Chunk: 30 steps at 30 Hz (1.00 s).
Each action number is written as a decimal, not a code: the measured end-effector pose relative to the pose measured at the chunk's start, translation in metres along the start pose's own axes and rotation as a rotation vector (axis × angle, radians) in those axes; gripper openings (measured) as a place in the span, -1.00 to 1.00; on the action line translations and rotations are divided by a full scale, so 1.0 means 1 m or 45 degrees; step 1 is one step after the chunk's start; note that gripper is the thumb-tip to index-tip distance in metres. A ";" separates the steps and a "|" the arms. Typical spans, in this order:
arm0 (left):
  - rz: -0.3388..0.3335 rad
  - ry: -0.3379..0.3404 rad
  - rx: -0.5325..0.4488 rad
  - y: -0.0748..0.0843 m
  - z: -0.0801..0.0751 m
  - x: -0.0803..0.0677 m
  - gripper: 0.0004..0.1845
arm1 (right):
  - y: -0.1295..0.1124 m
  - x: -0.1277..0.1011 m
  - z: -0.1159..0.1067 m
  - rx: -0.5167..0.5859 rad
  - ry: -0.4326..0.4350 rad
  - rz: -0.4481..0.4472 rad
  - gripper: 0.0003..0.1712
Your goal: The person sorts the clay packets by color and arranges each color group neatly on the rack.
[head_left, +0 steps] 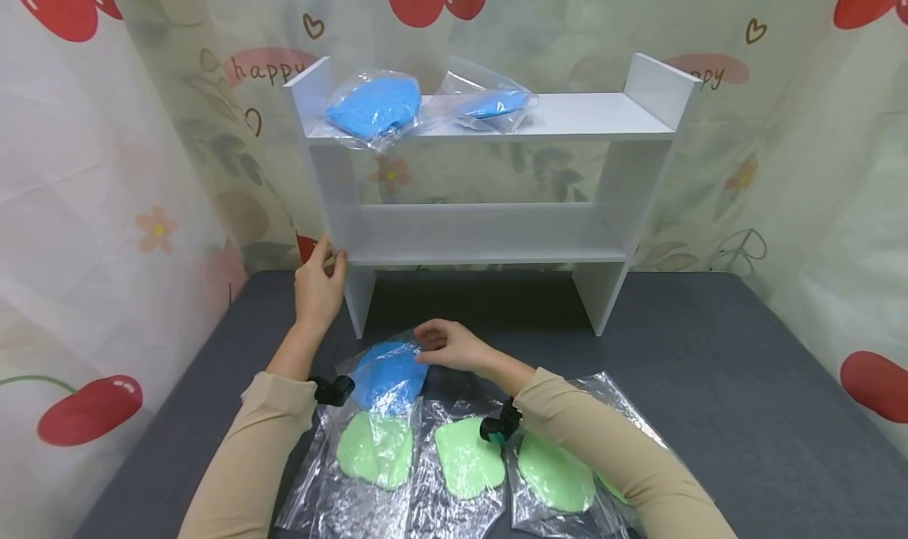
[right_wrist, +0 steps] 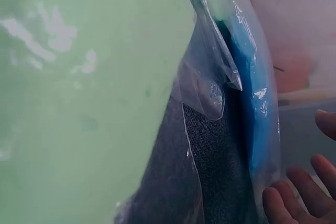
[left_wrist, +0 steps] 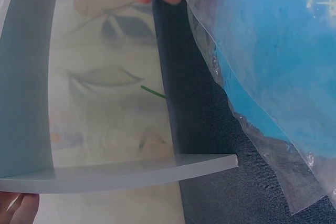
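Blue stuff in clear plastic bag (head_left: 388, 375): flat on the dark grey table (head_left: 709, 381), just in front of the white two-tier shelf (head_left: 489, 236), long axis running toward the shelf
Right hand (head_left: 450, 344): fingertips pinching the bag's top edge
Left hand (head_left: 319, 283): gripping the shelf's left side panel
Around: three clear bags of green stuff (head_left: 464, 456) right behind it, two more blue bags (head_left: 376, 107) on the top shelf

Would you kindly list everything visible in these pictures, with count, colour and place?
shelf unit: one, white, two tiers, at the back of the table
blue bags on shelf: two, clear plastic with blue contents, top tier
blue bag on table: one, in front of the shelf unit
green bags: three or perhaps four, clear plastic with green contents, near edge
table: one, dark grey cloth top
curtain: patterned with red fruit, behind and beside
left hand: grips the shelf unit's left side panel
right hand: fingers on the blue bag on table
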<state>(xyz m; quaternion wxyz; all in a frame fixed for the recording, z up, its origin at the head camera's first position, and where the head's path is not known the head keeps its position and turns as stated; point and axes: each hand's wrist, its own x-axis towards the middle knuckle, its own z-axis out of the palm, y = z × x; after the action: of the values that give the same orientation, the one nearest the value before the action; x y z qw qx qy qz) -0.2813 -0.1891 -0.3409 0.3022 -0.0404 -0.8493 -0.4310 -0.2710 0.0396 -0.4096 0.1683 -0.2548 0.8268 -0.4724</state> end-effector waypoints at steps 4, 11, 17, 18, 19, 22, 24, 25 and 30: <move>-0.001 0.003 -0.004 0.000 0.000 0.000 -0.51 | 0.000 0.005 0.003 0.010 -0.018 0.030 -0.39; -0.007 -0.010 -0.004 0.001 -0.001 0.000 -0.51 | 0.001 0.011 0.010 -0.073 -0.107 0.085 -0.29; -0.011 -0.014 -0.002 0.001 0.000 0.000 -0.52 | 0.003 0.013 0.014 -0.116 -0.099 0.109 -0.23; -0.014 -0.013 -0.003 0.001 0.000 0.000 -0.52 | 0.003 0.013 0.014 -0.120 -0.098 0.110 -0.23; -0.015 -0.013 -0.003 0.001 -0.001 0.000 -0.51 | 0.003 0.014 0.015 -0.125 -0.097 0.108 -0.22; -0.022 -0.011 -0.002 0.002 -0.001 0.000 -0.51 | 0.004 0.014 0.015 -0.129 -0.099 0.095 -0.21; -0.022 -0.007 -0.001 0.002 -0.001 0.000 -0.51 | 0.004 0.014 0.015 -0.127 -0.097 0.086 -0.19; -0.022 -0.004 0.000 0.001 -0.001 0.000 -0.51 | 0.004 0.014 0.015 -0.127 -0.095 0.082 -0.19; -0.022 -0.006 -0.003 0.001 0.000 0.000 -0.51 | 0.003 0.014 0.014 -0.109 -0.079 0.097 -0.17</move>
<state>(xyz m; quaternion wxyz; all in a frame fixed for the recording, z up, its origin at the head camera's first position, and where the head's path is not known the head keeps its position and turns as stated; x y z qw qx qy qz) -0.2809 -0.1885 -0.3397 0.2965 -0.0344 -0.8497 -0.4347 -0.2756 0.0233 -0.4202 0.2005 -0.2445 0.8498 -0.4218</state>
